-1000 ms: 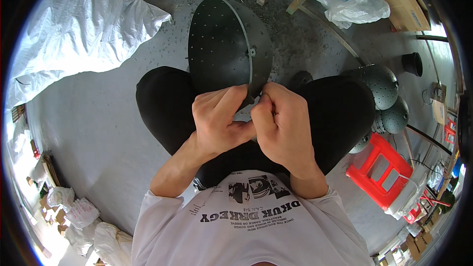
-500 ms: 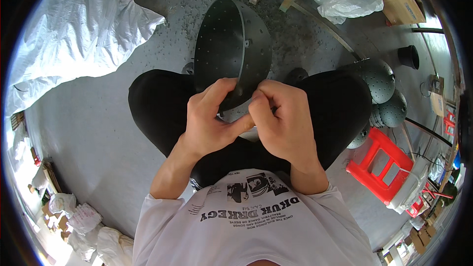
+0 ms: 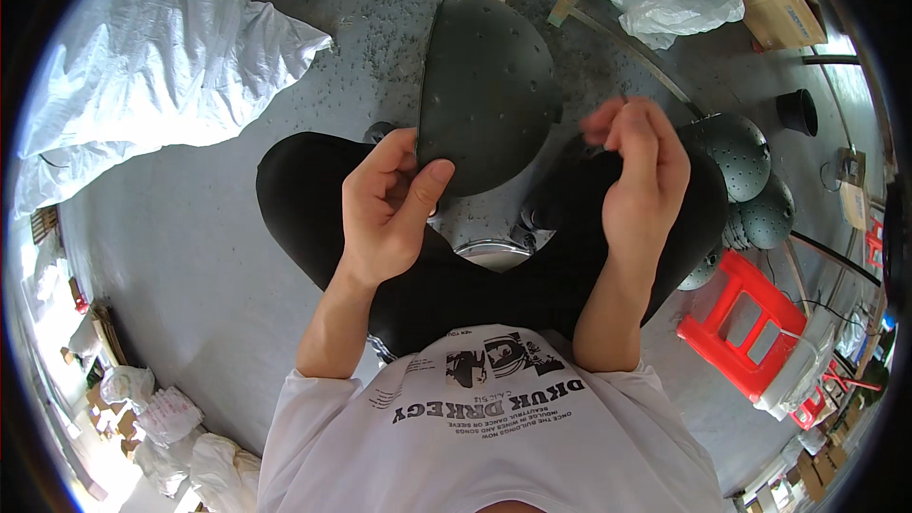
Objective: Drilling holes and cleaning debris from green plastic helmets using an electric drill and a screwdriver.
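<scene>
A dark green hemispherical bowl (image 3: 494,95) with small holes stands tilted between my knees, its domed outside facing right and its rim to the left. My left hand (image 3: 385,209) grips the lower part of the rim, thumb on the outer surface and fingers behind the edge. Apart from the bowl, my right hand (image 3: 641,166) hovers over my right knee with fingers curled in. Its fingertips are smeared by motion; whatever they pinch, if anything, is too small to make out.
Below my lap is a round metallic seat edge (image 3: 494,252). More perforated green hemispheres (image 3: 736,157) lie beside my right knee, near a red plastic stool (image 3: 746,328) and a black pot (image 3: 796,111). A large white sack (image 3: 161,57) fills the far left. Dark bits litter the floor ahead.
The bowl has turned so its outside faces me more and its inside is hidden. My right hand has left the rim and moved right; my left hand keeps hold.
</scene>
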### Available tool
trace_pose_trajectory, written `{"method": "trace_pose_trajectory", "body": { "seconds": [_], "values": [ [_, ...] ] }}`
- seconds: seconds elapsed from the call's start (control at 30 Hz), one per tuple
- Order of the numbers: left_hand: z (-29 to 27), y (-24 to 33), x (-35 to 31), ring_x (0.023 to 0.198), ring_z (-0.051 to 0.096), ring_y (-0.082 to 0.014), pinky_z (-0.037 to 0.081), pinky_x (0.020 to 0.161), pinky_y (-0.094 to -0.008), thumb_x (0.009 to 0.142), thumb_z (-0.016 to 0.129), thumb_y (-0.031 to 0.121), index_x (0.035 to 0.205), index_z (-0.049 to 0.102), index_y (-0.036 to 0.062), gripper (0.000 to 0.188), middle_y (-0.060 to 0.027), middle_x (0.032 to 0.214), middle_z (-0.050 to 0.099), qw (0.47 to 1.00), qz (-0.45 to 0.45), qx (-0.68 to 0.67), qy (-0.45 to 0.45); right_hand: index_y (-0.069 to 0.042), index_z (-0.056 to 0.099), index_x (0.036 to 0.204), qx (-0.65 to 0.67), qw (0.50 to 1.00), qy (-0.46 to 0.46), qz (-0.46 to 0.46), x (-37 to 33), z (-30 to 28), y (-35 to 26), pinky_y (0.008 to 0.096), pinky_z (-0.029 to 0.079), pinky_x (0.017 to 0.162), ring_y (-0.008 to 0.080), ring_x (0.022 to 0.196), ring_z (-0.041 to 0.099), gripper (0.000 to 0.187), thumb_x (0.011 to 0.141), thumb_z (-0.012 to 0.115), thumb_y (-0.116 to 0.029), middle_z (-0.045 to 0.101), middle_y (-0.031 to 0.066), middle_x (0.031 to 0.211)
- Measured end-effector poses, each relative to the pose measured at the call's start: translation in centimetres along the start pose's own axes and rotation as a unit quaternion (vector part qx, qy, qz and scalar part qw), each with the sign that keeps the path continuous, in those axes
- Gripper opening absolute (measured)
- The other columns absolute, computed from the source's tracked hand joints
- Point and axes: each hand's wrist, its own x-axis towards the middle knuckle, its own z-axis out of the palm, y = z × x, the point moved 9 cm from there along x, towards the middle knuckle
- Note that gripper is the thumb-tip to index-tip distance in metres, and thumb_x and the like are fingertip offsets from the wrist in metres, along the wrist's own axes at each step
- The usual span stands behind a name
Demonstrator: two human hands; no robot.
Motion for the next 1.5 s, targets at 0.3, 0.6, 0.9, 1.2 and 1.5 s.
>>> {"method": "trace_pose_trajectory", "body": {
  "seconds": [0.3, 0.6, 0.9, 1.2, 1.5],
  "values": [
    [0.5, 0.5, -0.2, 0.071, 0.045, 0.0003, 0.034, 0.06, -0.0163, 0.098, 0.061, 0.006, 0.115, 0.058, -0.0063, 0.021, 0.0031, 0.084, 0.059, 0.993, 0.005, -0.111, -0.036, -0.002, 0.056, 0.08, 0.069, 0.993, 0.067, 0.062, 2.5, -2.0, 5.8, 0.0359, 0.042, 0.098, 0.0221, 0.111, 0.059, 0.031, 0.101, 0.048, -0.023, 0.067, 0.0155, 0.113],
    [0.7, 0.5, -0.7, 0.067, 0.044, -0.0011, 0.034, 0.059, -0.0175, 0.097, 0.062, 0.007, 0.116, 0.059, -0.0045, 0.022, 0.0017, 0.083, 0.061, 0.986, 0.026, -0.148, -0.073, -0.003, 0.056, 0.08, 0.345, 0.921, 0.009, 0.181, 2.3, -1.3, 9.3, 0.037, 0.045, 0.095, 0.0237, 0.106, 0.061, 0.028, 0.1, 0.05, -0.023, 0.067, 0.0164, 0.115],
    [0.2, 0.4, -1.2, 0.065, 0.045, -0.0023, 0.035, 0.058, -0.019, 0.097, 0.064, 0.013, 0.117, 0.06, -0.0054, 0.028, 0.002, 0.079, 0.059, 0.981, 0.041, -0.165, -0.089, 0.0, 0.065, 0.112, 0.278, 0.916, 0.124, 0.262, 1.8, -2.8, 12.1, 0.0311, 0.054, 0.078, 0.0195, 0.089, 0.068, 0.03, 0.099, 0.055, -0.024, 0.07, 0.0077, 0.1],
    [0.1, 0.3, -1.3, 0.068, 0.046, -0.0025, 0.036, 0.061, -0.0192, 0.099, 0.062, 0.019, 0.115, 0.062, -0.004, 0.028, 0.0026, 0.081, 0.059, 0.981, 0.018, -0.17, -0.092, -0.002, 0.066, 0.095, 0.343, 0.892, 0.111, 0.273, 0.9, -0.8, 9.6, 0.0288, 0.051, 0.068, 0.0158, 0.075, 0.064, 0.025, 0.097, 0.056, -0.025, 0.068, 0.0051, 0.086],
    [-1.1, 0.5, -1.3, 0.066, 0.04, -0.0052, 0.029, 0.057, -0.0233, 0.095, 0.063, 0.023, 0.084, 0.057, -0.0019, 0.028, 0.0011, 0.075, 0.052, 0.966, 0.073, -0.23, -0.088, -0.004, 0.065, 0.089, 0.382, 0.882, 0.046, 0.272, 1.0, -1.0, 11.0, 0.0262, 0.049, 0.072, 0.0132, 0.077, 0.061, 0.024, 0.098, 0.056, -0.024, 0.064, 0.002, 0.085]
  ]
}}
